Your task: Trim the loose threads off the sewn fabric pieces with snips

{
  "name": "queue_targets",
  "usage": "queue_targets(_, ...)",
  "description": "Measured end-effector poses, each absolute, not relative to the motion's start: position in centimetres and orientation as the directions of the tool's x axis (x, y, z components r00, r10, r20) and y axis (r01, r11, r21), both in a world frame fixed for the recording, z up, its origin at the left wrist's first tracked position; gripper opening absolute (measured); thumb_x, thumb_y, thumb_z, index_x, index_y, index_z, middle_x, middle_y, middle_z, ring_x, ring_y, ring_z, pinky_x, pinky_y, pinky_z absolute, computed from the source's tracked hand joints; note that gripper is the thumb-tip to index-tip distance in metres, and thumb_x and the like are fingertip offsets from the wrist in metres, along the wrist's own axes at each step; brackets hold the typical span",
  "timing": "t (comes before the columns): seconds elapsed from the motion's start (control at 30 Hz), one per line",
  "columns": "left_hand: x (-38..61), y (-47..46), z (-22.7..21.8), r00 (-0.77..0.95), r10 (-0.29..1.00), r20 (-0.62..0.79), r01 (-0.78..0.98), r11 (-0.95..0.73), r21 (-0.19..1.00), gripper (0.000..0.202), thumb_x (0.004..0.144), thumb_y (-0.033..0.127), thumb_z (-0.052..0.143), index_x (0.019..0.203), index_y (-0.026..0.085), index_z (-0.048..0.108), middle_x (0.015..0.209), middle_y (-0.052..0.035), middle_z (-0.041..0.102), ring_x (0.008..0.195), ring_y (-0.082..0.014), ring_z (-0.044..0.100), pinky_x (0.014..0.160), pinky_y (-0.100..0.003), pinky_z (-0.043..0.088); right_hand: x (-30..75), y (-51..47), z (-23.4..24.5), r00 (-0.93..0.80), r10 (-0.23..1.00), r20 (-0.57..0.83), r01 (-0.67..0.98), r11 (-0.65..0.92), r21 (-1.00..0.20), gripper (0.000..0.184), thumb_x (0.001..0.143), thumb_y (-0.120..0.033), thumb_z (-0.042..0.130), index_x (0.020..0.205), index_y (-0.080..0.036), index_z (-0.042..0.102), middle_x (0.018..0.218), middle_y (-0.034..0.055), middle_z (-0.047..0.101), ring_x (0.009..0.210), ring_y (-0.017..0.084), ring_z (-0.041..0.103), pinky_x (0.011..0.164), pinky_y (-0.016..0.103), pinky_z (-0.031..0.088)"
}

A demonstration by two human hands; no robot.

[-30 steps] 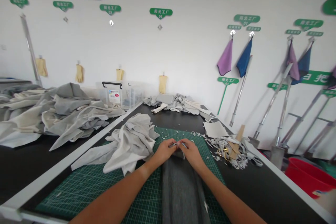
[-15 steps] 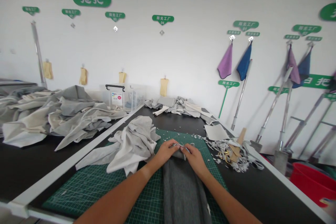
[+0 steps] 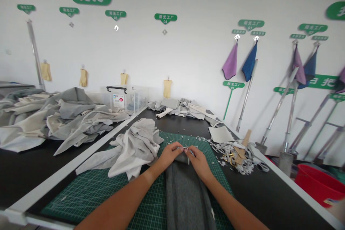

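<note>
A long strip of dark grey cloth point(image 3: 185, 194) lies lengthwise on the green cutting mat point(image 3: 99, 190), running away from me. My left hand point(image 3: 169, 153) and my right hand point(image 3: 198, 160) meet at its far end. Both are closed in a pinch on that folded far edge, fingertips almost touching each other. Something thin and pale shows between the fingers; I cannot make out what it is.
A crumpled pale grey cloth point(image 3: 134, 145) lies on the mat to the left. Fabric scraps and scissors point(image 3: 237, 156) sit at the right. More cloth piles point(image 3: 61, 118) and a clear box point(image 3: 121, 99) lie further back. A red tub point(image 3: 318, 185) stands right of the table.
Both hands stay pinched on the far edge of the grey cloth, with only slight finger shifts. The view has tilted a little.
</note>
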State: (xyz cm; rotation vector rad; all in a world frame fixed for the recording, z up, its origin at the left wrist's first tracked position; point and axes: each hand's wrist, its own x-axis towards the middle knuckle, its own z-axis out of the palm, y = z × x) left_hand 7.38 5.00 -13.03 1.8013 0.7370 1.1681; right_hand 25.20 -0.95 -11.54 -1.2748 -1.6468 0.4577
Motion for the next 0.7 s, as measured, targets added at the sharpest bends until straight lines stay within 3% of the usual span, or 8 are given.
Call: queue_targets(0.7,7.25,4.69,-12.64,0.382,0.832,0.401,0.092,-0.466,0.88,0.032,0.089,0.048,0.06,0.092,0.017,0.07,0.071,0.0011,0.059,0.069,-0.0153,0.054,0.065,-0.025,0.039,25.64,-0.32,-12.01,0.064,0.893,0.445,0.522,0.35,-0.778,0.031,0.092,-0.049,0.054,0.091,-0.022,0.07,0.077,0.0007,0.067,0.072,0.02,0.059,0.067,0.028,0.042)
